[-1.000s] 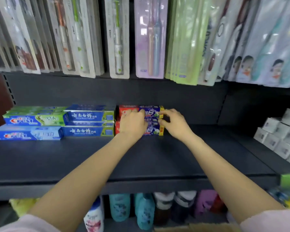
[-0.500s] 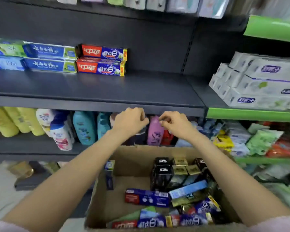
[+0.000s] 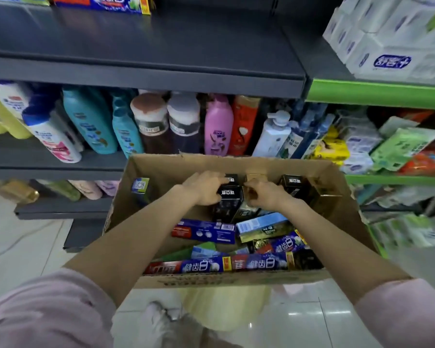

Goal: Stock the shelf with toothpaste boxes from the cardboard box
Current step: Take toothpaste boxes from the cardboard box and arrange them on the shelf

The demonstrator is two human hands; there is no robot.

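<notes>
Inside the cardboard box [image 3: 161, 169], your left hand [image 3: 203, 188] grips an upright black toothpaste box [image 3: 228, 200]; your right hand [image 3: 264, 194] beside it pinches a gold one [image 3: 254, 177].

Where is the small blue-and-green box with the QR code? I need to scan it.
In the head view, the QR-code box stands upright against the left inner wall of the cardboard box, apart from the pile, left of the left hand.

Shampoo bottles [image 3: 126, 124], probably tissue packs [image 3: 392, 43]

Toothpaste boxes [image 3: 212, 266] in cardboard box [image 3: 161, 169], below shelf [image 3: 146, 76]; bottles [image 3: 217, 124] behind.
</notes>
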